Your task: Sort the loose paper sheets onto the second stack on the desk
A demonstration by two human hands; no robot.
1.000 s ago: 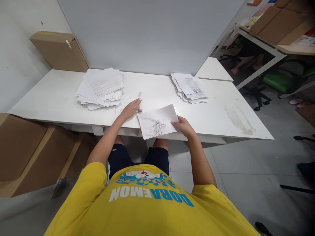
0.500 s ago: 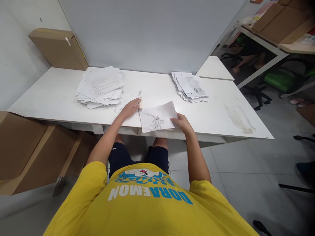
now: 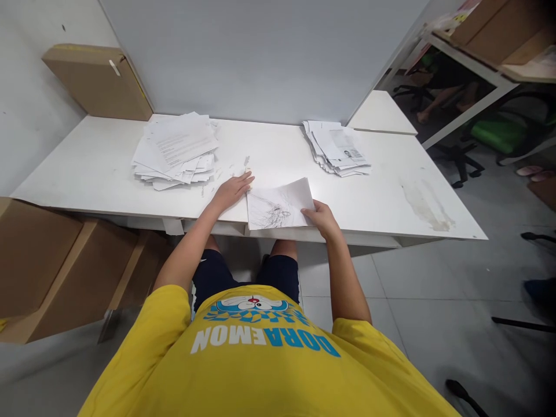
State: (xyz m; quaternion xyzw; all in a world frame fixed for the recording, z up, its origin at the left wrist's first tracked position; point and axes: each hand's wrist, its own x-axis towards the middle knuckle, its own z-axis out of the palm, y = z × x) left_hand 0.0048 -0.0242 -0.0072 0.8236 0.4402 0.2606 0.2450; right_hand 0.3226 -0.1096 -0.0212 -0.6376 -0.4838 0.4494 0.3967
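Observation:
At the desk's front edge, my right hand (image 3: 321, 218) grips the right side of some paper sheets (image 3: 278, 205), thumb on top. Dark scribbled lines mark the upper sheet. Beside the sheets' upper left corner, my left hand (image 3: 231, 191) lies with fingers stretched out over a small cream block-like thing (image 3: 249, 171). That thing is mostly hidden under the fingers, and I cannot tell its kind for sure. Its contact with the paper is also hidden.
A tall loose paper stack (image 3: 176, 152) stands at the left of the white desk (image 3: 269, 147), a smaller paper pile (image 3: 336, 149) at the back right. A cardboard box (image 3: 98, 84) leans in the left corner. More cardboard (image 3: 65, 272) borders the desk's near left.
My left hand has slid slightly right and over the cream thing, covering more of it. The sheets lie a little flatter, and my right hand keeps its grip. The camera view shifted slightly.

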